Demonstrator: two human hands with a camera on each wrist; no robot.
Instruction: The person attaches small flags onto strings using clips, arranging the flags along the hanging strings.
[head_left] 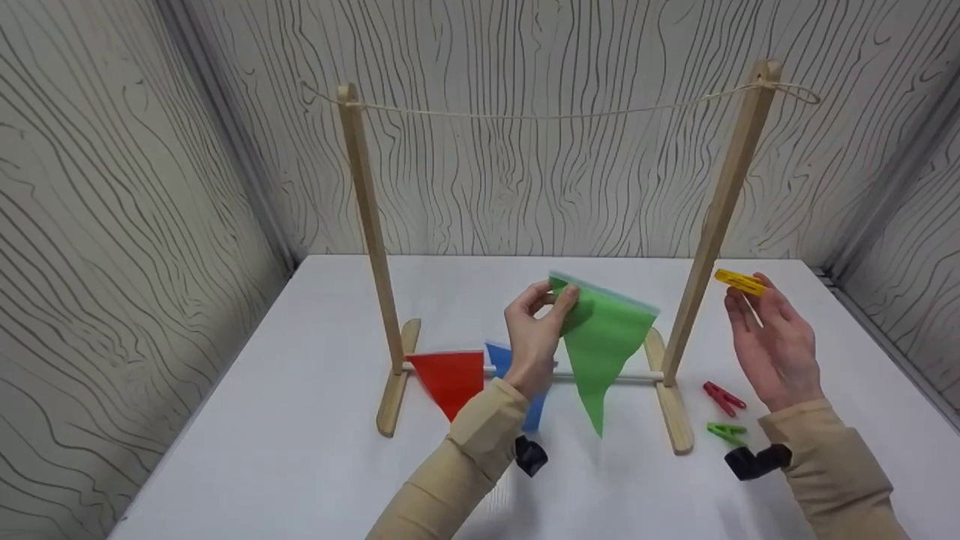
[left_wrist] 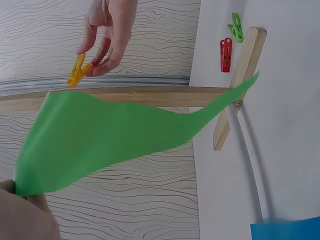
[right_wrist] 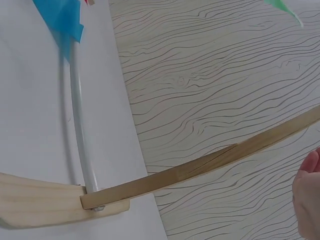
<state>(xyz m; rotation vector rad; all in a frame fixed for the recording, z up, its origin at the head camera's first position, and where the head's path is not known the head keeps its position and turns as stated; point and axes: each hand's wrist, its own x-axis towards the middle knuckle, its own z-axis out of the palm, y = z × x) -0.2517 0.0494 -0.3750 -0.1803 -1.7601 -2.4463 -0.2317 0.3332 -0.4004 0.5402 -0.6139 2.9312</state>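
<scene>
My left hand (head_left: 536, 330) pinches a green triangular pennant (head_left: 606, 330) near the left end of its top edge, and the pennant hangs point down in front of the wooden stand. To the right of the stand's right post (head_left: 724, 217), my right hand (head_left: 780, 349) is raised and pinches a yellow clothespin (head_left: 741, 282) between thumb and fingers. In the left wrist view the yellow clothespin (left_wrist: 78, 71) points toward the pennant's top edge. In the right wrist view only part of the right hand (right_wrist: 307, 195) shows, and the clothespin is out of frame.
A thin string (head_left: 525, 116) sags between the tops of both posts. A red pennant (head_left: 454, 381) and a blue pennant (head_left: 536, 409) lie by the stand's white crossbar (head_left: 622, 375). On the table's right are a red clothespin (head_left: 724, 398) and a green clothespin (head_left: 727, 432).
</scene>
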